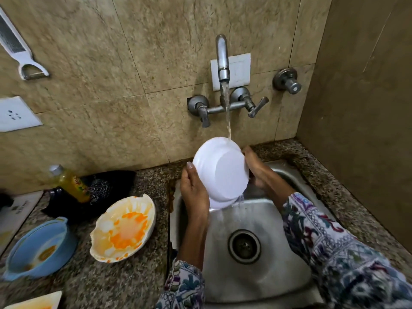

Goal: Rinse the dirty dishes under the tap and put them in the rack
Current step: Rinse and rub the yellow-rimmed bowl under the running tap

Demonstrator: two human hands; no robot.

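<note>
Gripping the white plate's (219,172) opposite rims under the tap (223,61), both hands, above the sink (278,275).

sink (256,284): brushed steel, dull sheen, wet
tap (222,61): grey metal, matt, above the sink
plate (220,172): smooth glossy white, under the tap
counter (133,284): speckled polished stone, around the sink
wall (133,63): beige marbled tile, smooth
bowl (39,248): blue plastic, left of the sink
sleeve (347,253): printed cloth
</note>
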